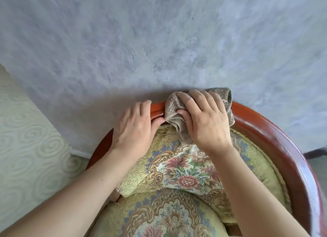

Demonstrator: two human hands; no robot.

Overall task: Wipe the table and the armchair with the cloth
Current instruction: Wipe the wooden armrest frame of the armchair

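Both hands work at the top rail of the armchair (261, 128). Your right hand (203, 119) grips the bunched cloth (172, 111) and presses it onto the wooden rail; your left hand (136, 127) rests just beside it, fingers curled over the rail's edge. Judged soft and limp, the cloth should conform to the curve; hold it bunched under the palm. Below the rail lies a floral cushion (182, 171); behind, a grey wall (159, 41).

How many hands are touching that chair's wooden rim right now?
2. The left hand grips the bare wooden rim at the top; the right hand beside it presses the cloth onto the rim.
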